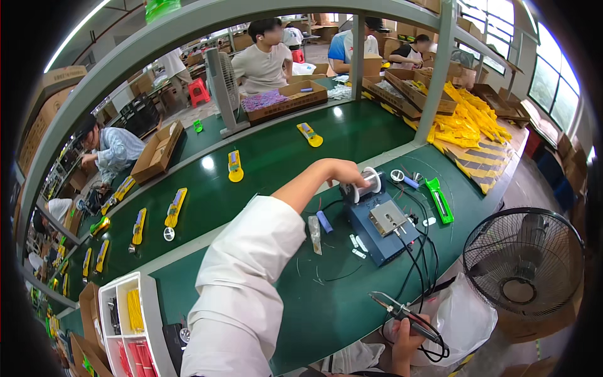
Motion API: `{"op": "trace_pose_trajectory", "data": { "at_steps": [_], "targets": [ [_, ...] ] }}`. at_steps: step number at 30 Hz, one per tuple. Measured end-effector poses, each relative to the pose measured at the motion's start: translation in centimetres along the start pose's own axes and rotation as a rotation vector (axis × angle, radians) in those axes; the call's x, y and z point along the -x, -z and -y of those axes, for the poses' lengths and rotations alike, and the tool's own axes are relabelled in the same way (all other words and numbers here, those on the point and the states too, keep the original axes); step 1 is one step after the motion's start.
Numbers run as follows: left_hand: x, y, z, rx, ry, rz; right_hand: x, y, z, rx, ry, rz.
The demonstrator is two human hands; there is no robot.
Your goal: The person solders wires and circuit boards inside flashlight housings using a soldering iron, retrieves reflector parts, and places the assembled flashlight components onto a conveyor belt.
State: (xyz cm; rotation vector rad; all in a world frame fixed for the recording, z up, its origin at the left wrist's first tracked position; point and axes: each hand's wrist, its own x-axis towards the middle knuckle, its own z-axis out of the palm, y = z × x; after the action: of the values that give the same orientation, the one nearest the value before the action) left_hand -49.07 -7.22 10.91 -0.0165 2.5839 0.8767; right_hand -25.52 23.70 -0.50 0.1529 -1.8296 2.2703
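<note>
My left hand (344, 173), its white-sleeved arm stretched across the bench, has its fingers bent onto a white-rimmed wire spool (375, 178). The spool sits at the far end of a blue metal box (362, 221), and a small silver unit (387, 218) rests on that box. Low at the right, my right hand (408, 339) is closed round a black handpiece (422, 327) with two thin metal prongs and black cables. Beside the blue box lie a purple battery cell (324, 221), a clear plastic packet (315, 235) and several white strips (358, 246).
A green plastic casing (439, 201) lies right of the box. A black fan (524, 261) stands at the right, near a white plastic bag (461, 317). Yellow flashlight bodies (235, 166) lie along the green belt. A divided white tray (129, 279) holds wires. People work across the belt.
</note>
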Motion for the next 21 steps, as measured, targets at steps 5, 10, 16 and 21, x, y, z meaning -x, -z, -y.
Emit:
{"op": "trace_pose_trajectory", "data": {
  "at_steps": [5, 10, 16, 21],
  "targets": [
    [2.1, -3.5, -2.8, -0.378, -0.055, -0.273, 0.4, 0.2, -0.3, 0.058, -0.071, 0.011],
    [4.5, -6.1, -1.6, -0.658, -0.176, -0.785, 0.7, -0.6, -0.2, 0.086, -0.01, 0.11],
    [16.0, -2.0, -4.3, -0.59, -0.276, -0.739, -0.4, -1.6, -1.2, 0.062, -0.156, 0.174],
    [31.3, -2.1, -5.7, -0.661, -0.118, -0.613, -1.5, -3.8, -1.2, 0.094, -0.065, 0.333]
  ]
}}
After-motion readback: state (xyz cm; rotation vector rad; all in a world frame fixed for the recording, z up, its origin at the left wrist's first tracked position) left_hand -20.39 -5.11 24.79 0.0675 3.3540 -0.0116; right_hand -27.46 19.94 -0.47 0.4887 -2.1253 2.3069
